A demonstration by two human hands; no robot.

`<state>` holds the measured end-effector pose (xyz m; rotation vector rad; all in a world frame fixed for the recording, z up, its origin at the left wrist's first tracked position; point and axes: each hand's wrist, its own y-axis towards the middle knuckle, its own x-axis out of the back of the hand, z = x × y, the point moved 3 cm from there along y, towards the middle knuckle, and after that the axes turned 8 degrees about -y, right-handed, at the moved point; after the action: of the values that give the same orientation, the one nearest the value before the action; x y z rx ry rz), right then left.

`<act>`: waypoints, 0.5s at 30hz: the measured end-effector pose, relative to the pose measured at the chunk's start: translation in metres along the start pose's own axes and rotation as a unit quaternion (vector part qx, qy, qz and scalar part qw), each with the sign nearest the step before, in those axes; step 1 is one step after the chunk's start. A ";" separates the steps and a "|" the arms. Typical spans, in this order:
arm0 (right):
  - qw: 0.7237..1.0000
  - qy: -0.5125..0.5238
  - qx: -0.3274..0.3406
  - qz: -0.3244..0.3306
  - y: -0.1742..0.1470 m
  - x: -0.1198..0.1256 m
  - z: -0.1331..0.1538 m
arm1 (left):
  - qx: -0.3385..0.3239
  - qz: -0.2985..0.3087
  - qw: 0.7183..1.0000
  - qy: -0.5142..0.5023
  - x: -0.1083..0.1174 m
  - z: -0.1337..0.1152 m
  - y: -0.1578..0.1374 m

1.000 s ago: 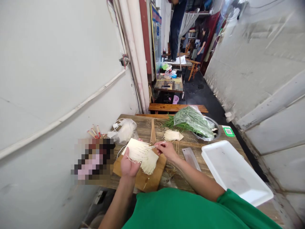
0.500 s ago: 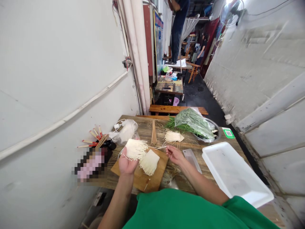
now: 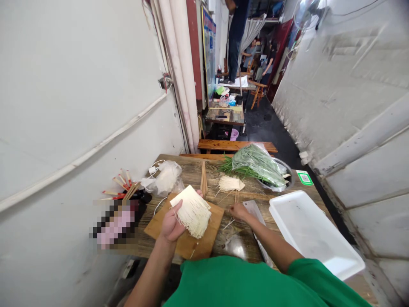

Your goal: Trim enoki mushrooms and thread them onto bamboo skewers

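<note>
My left hand point(image 3: 174, 221) holds a pale bunch of enoki mushrooms point(image 3: 191, 209), cut base toward the upper left, stems fanning down to the right. This bunch is above a wooden cutting board point(image 3: 209, 238) and covers much of it. My right hand point(image 3: 239, 211) is closed beside thin bamboo sticks point(image 3: 236, 196); what its fingertips grip, if anything, is hidden. Past that hand lies another portion of enoki point(image 3: 230, 183). A few loose white strands point(image 3: 228, 224) rest on the table below my right hand. A cleaver point(image 3: 255, 215) lies partly under my right forearm.
A bundle of bamboo skewers point(image 3: 203, 177) lies at the table's far side. Bagged green vegetables point(image 3: 255, 164) sit on a metal bowl. To the right is a white tray point(image 3: 315, 230); to the left, a clear plastic bag point(image 3: 168, 177). People and tables are farther back.
My left hand has turned the enoki bunch and brought it over the board's other portion. My right hand has moved slightly right, and loose strands now lie on the table beneath it.
</note>
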<state>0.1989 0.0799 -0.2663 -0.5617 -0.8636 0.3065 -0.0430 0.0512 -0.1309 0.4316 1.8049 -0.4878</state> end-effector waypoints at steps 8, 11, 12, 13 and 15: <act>0.998 -0.041 0.048 0.000 0.058 0.016 0.070 | -0.026 0.010 0.999 -0.043 0.014 -0.019 -0.003; 0.998 -0.041 0.057 -0.001 0.084 0.012 0.095 | -0.048 0.009 0.998 -0.046 0.011 -0.031 -0.006; 0.998 -0.039 0.058 -0.004 0.092 0.012 0.103 | -0.055 0.006 0.997 -0.046 0.009 -0.035 -0.007; 0.998 -0.037 0.057 -0.008 0.100 0.011 0.110 | -0.066 0.005 0.997 -0.045 0.006 -0.039 -0.010; 0.998 -0.029 0.052 -0.019 0.114 0.012 0.121 | -0.092 0.006 0.995 -0.040 0.000 -0.046 -0.015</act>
<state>0.1079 0.2194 -0.2622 -0.4412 -0.9069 0.3327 -0.0880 0.0624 -0.1175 0.2907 1.7504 -0.3226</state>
